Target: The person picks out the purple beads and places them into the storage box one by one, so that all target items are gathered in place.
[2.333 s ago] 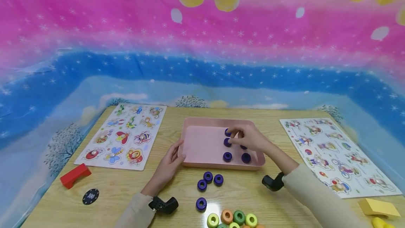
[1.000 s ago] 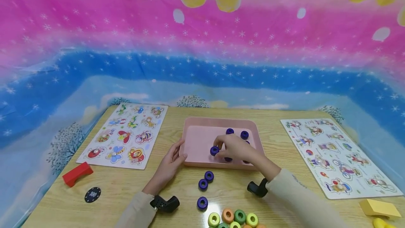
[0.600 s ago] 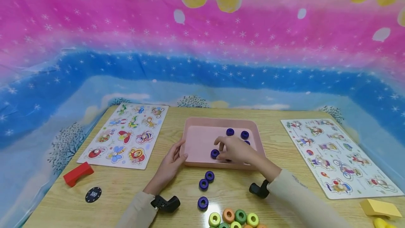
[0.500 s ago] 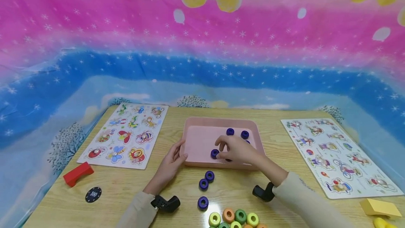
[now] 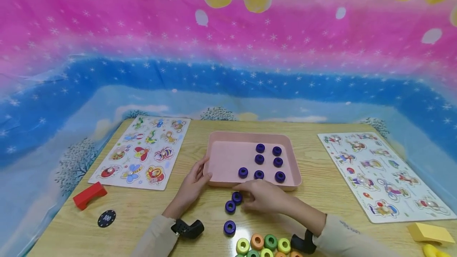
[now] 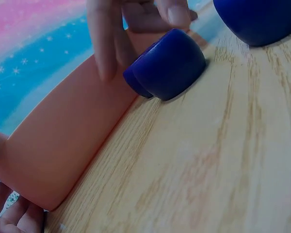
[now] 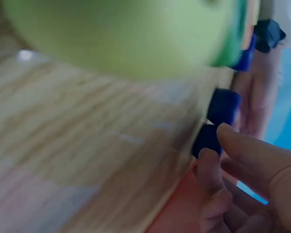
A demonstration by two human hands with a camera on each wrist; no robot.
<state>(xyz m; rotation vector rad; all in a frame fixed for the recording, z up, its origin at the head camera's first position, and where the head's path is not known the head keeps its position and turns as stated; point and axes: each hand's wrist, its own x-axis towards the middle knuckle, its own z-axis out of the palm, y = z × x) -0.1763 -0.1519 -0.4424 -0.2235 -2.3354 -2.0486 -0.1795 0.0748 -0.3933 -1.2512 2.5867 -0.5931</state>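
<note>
Bench: woodgrain, before our snowflake cloth.
Left grip: holding the left edge of our pink tray.
Right grip: thumb and forefinger apart; contact we cannot tell.
Purple ring: on the bench, just beside our right grip.

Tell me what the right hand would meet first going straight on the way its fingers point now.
Most likely the glossy, dark-purple ring-shaped bead just outside the pink rectangular tray. It lies right at the front of the right hand; whether they touch is unclear.
</note>
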